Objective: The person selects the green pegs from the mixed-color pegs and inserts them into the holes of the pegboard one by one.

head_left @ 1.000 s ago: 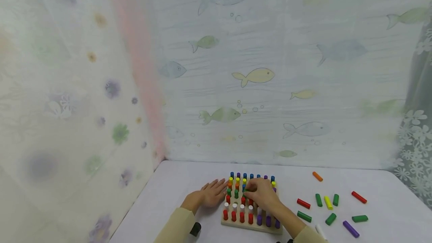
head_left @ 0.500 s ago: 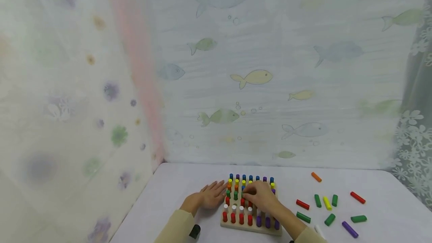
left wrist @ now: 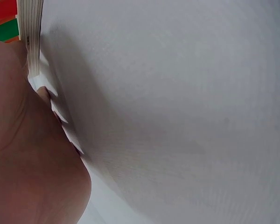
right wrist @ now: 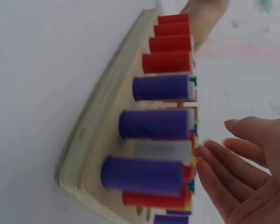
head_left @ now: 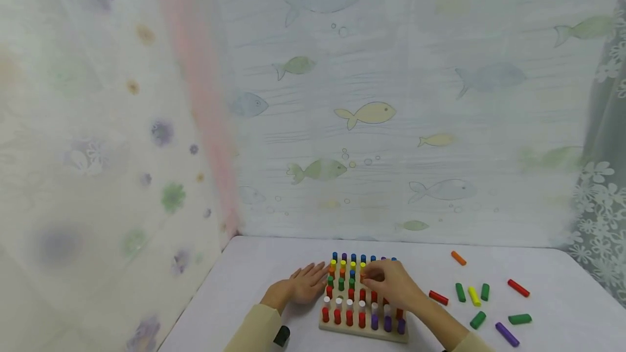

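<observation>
A wooden pegboard [head_left: 364, 333] stands on the table, filled with rows of coloured pegs. Beside its left edge, my left hand [head_left: 305, 284] lies flat with straight fingers, the fingertips at the board. In the left wrist view only part of that hand [left wrist: 28, 140] shows, next to the board's side [left wrist: 31, 37]. Above the right half of the board is my right hand [head_left: 388, 282], fingertips near an orange peg [head_left: 363, 277]. In the right wrist view its thumb and fingers are apart with no peg between them. A green peg [head_left: 351, 283] stands upright left of the fingertips.
Loose pegs lie on the table to the right: a red peg [head_left: 438, 297], several green ones such as a green peg [head_left: 478, 319], a yellow peg [head_left: 474, 296], a purple peg [head_left: 507, 334] and an orange peg [head_left: 458, 257]. A patterned curtain [head_left: 371, 124] hangs behind the table.
My right hand has let go of the green peg, which now stands in the board, and has moved a little to the right. My left hand has stayed in place.
</observation>
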Demonstrator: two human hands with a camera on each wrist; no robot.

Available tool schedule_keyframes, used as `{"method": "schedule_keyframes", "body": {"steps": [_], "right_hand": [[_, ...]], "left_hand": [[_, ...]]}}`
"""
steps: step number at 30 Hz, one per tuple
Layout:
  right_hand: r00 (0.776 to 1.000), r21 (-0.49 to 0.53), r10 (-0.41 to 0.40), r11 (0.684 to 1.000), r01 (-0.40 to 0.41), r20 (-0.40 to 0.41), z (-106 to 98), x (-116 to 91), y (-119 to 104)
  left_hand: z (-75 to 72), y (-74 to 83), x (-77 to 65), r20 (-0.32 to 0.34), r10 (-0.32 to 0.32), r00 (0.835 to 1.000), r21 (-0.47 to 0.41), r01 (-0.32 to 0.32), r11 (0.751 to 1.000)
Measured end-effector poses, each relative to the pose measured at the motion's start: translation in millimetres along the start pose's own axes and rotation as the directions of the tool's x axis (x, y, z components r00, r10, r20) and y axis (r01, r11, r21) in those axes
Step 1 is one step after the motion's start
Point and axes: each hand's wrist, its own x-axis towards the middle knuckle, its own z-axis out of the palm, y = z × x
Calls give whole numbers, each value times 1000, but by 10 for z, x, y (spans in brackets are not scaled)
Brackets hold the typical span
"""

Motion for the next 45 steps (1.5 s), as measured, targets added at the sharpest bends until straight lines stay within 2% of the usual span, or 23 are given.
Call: {"method": "schedule_keyframes", "body": {"steps": [5, 12, 18, 21, 28, 39, 45], "right_hand": [[999, -27, -35, 999, 34, -22, -201, -87, -30], [999, -70, -17, 997, 14, -38, -459, -211, -29], [997, -133, -47, 990, 38, -66, -686, -335, 28], [996, -159, -28, 987, 15, -82, -786, -399, 75], [995, -186, 56, 980, -70, -79, -997, -552, 234], [985, -266, 66, 958, -108, -161, -1261, -762, 569], [966, -265, 180, 937, -226, -185, -1425, -850, 787]], "left_hand": [[-12, 2, -22, 4, 5, 1000, 7, -5, 1000], [-27, 3, -43, -4, 3, 1000, 10, -3, 1000], [-121, 85, -111, 21, -17, 1000, 32, 16, 999], [-168, 121, -144, 23, -23, 999, 37, 22, 999], [-141, 91, -121, 32, -19, 999, 29, 18, 999], [-22, -28, -77, 19, 6, 1000, 3, -6, 1000], [-1, -32, -55, 12, 8, 1000, -5, -8, 1000]]}}
